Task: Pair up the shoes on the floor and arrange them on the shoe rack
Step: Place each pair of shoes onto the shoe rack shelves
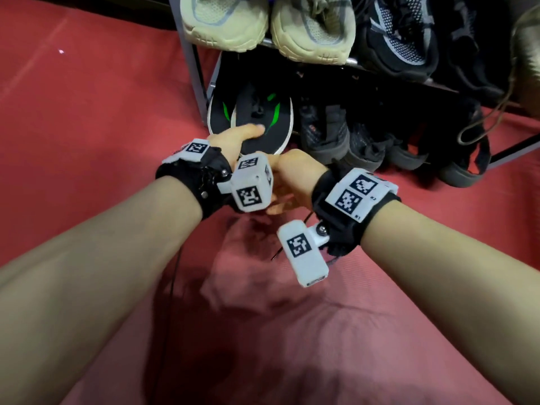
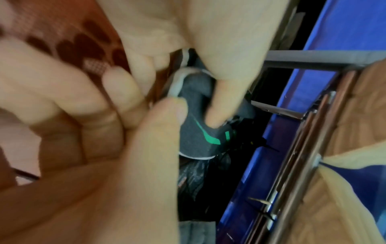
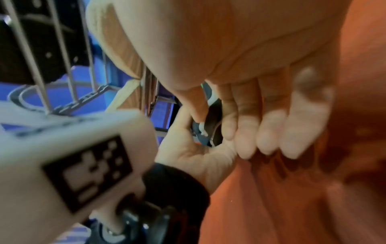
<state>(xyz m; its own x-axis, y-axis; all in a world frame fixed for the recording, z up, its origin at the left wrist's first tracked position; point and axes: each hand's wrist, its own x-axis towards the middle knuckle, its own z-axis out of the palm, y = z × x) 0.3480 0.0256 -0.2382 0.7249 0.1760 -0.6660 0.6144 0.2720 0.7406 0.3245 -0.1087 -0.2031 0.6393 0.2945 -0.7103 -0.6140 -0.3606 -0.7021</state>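
Note:
Two black shoes with green stripes and white soles sit side by side at the left end of the rack's bottom tier. My left hand (image 1: 241,137) grips the near end of the right-hand shoe (image 1: 263,118), thumb on top and fingers under the sole. In the left wrist view that thumb (image 2: 221,92) presses on the dark upper (image 2: 194,142). My right hand (image 1: 292,171) is just below it, partly hidden by the left wrist camera. Its thumb and index finger (image 3: 228,125) pinch the shoe's white sole edge (image 3: 211,100). The other black shoe (image 1: 219,112) lies to the left.
The grey metal rack post (image 1: 195,68) stands just left of the pair. Beige sneakers (image 1: 315,27) and dark mesh sneakers (image 1: 400,33) fill the upper tier. More dark shoes (image 1: 324,133) line the bottom tier to the right. Red carpet (image 1: 102,112) covers the floor.

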